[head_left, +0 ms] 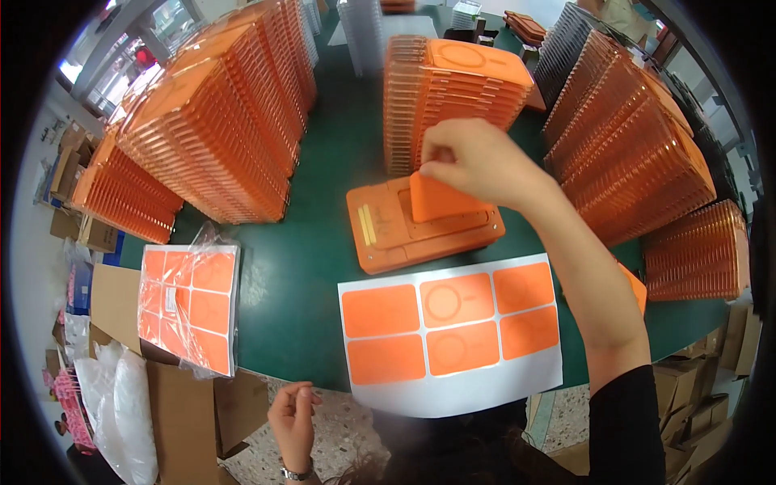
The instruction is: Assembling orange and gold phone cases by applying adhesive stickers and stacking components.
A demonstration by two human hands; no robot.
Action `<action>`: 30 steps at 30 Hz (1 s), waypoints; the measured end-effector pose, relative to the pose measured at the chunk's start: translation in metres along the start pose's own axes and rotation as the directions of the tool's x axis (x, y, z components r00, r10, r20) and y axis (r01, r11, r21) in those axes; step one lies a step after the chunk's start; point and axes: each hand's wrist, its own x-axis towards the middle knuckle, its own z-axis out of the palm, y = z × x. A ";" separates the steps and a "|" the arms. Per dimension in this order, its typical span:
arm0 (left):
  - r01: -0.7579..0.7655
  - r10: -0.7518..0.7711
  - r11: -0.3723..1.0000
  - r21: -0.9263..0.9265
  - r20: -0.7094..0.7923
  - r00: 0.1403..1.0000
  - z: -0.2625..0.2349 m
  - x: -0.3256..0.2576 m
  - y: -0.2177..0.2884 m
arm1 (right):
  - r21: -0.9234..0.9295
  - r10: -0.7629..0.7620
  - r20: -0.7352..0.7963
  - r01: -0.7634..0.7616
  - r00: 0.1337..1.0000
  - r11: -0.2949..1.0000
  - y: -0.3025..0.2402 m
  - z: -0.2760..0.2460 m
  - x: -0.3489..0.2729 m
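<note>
My right hand reaches across the table and pinches the edge of a thin flat orange piece, which looks like a sticker. That piece is tilted over an orange block-like fixture with a recess and a yellow strip on its left end. Whether its lower edge touches the fixture I cannot tell. In front of the fixture lies a white sheet of orange rounded-corner stickers, some with a faint ring. My left hand, a watch on its wrist, is by the table's near edge, fingers curled together with nothing visible in them.
Tall stacks of orange trays rise at the left; more stacks stand at the right. Another stack is behind the fixture. A plastic-wrapped pack of sticker sheets lies at the left edge, above cardboard boxes.
</note>
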 end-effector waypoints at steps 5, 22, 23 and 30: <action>-0.297 0.298 0.920 0.257 0.034 0.954 0.019 0.060 0.069 | 0.032 0.146 0.160 -0.153 0.976 0.988 0.010 0.024 0.012; -0.958 0.839 0.007 0.286 0.520 0.161 0.178 0.245 0.302 | -0.429 -0.125 -0.064 0.086 0.990 0.899 -0.023 0.088 -0.015; -0.953 0.802 0.083 0.290 0.548 0.236 0.180 0.248 0.301 | -0.451 -0.115 -0.044 0.083 0.992 0.889 -0.022 0.086 -0.019; -0.938 0.796 0.326 0.122 0.499 0.341 0.172 0.240 0.296 | 0.238 0.054 -0.415 0.051 0.908 0.970 0.017 0.062 -0.046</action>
